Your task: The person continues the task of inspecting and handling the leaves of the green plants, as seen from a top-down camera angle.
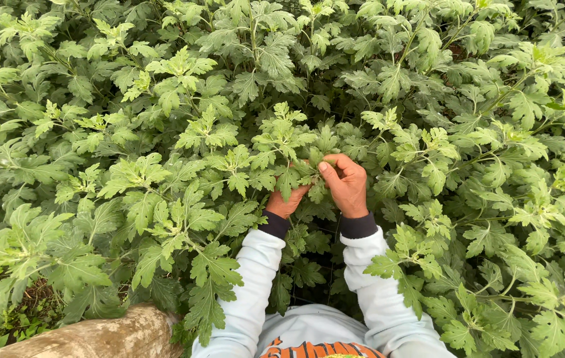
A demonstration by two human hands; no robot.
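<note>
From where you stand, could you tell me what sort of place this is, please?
Probably an outdoor crop bed or field plot. Dense green lobed-leaf plants fill the view, bare soil shows at lower left, and the left hand and right hand work among the shoots.

Soft, even daylight, prob. overcast; no hard shadows, no glare. Leaves [163, 132] bright w/ slightly paler tips up top; dark gaps betw. stems in the centre and below the wrists. Focus sharp across most of the frame. Wide-angle lens: slight stretch and softness at corners, esp. the pale log [97, 335] bottom left.
</note>
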